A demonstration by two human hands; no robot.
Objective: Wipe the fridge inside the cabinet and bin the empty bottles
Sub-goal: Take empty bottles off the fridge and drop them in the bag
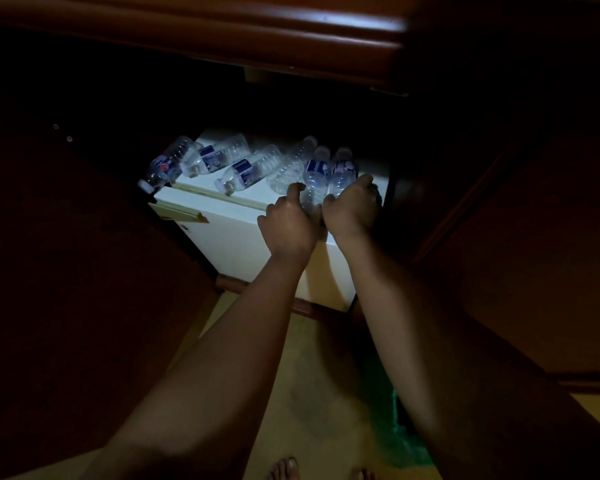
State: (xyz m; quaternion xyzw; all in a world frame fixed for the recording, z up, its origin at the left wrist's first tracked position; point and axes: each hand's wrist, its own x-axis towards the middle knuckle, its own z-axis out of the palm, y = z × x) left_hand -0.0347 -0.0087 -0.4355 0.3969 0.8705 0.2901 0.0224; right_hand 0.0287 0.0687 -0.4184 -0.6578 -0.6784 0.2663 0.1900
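The left hand (288, 223) curls its fingers (293, 190) around the base of one clear, ribbed plastic water bottle with a blue label (315, 176), and the right hand (352, 209) closes the same way on its twin (342, 173) just beside it, probably so two can be lifted at once toward the crumpled green plastic bag (394, 424) on the floor below. I count six such bottles lying on top of the small white fridge (236, 233), which sits inside the dark wooden cabinet (291, 32): these two gripped, four more loose to their left.
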